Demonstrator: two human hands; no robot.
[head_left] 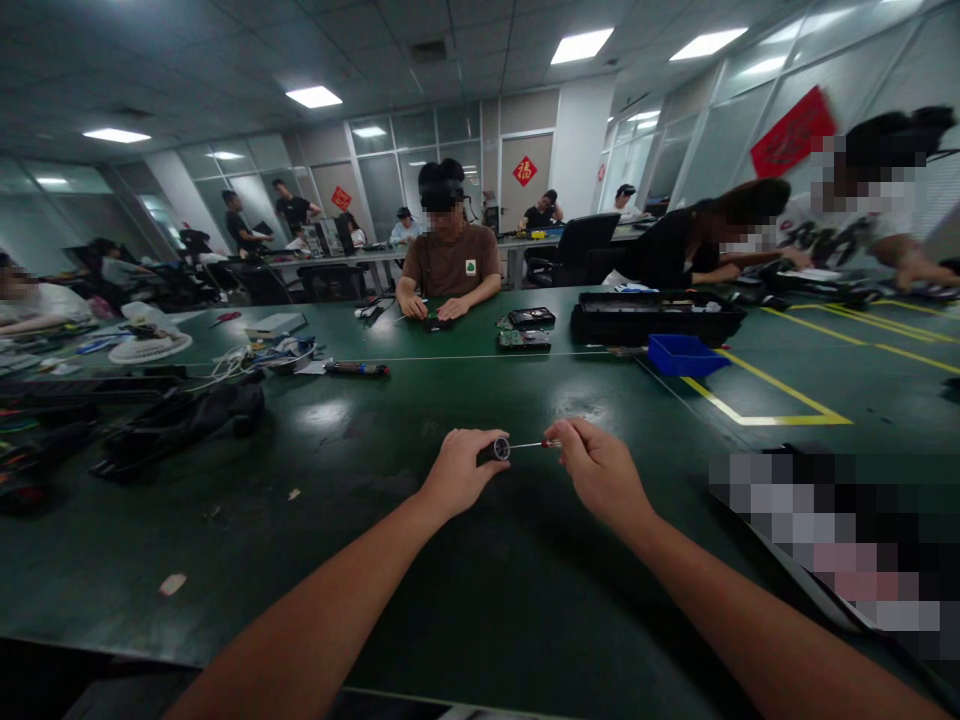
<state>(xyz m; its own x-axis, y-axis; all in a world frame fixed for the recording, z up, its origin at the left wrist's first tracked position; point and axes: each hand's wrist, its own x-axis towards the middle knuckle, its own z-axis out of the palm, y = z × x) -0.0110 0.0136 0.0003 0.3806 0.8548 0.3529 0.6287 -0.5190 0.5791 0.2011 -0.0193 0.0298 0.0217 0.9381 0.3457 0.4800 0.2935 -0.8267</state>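
Above the counter [487,600], inward from the middle of its near edge, the left hand [461,472] has its grip narrowed around a short black cylinder with a pale-rimmed round end [500,449], thumb below and fingers above, probably to steady it while leaving that end exposed. The right hand [600,472] pinches the red handle of a slim screwdriver with a thin metal shaft [531,445], held nearly level, presumably so the shaft lines up with the cylinder. Its tip meets the rim in view; whether it enters, I cannot tell. A blue plastic bin [686,356] sits toward the far right corner, perhaps placed there to leave working room.
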